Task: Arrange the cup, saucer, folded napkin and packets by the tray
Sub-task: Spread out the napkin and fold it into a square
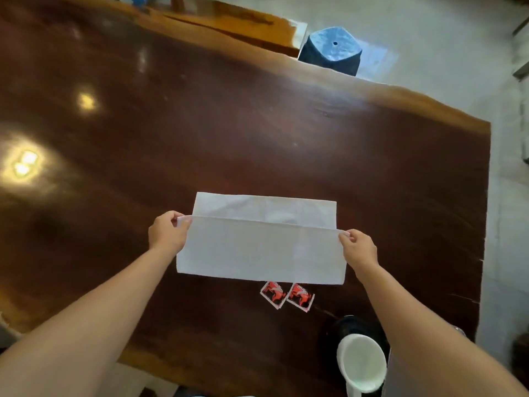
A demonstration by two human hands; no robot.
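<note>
though apart, hands [167, 233] [358, 249] pinch-tight on napkin [259, 249]

Table [257, 124]: napkin [257, 247], 2 packets [300, 295], saucer [353, 325]

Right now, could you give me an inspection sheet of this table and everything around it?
Surface: dark glossy wooden table, with lamp glare at its left.
Job's things: white napkin, partly folded with one flap lifted; two red packets side by side at its near edge; white cup on a dark saucer at the near right. No tray that I can make out.
Clutter: nothing seen.
Fingers: left hand and right hand each pinch a corner of the napkin's lifted flap.
Cables: nothing seen.
Surroundings: blue stool beyond the table's far edge, on a pale floor.
</note>
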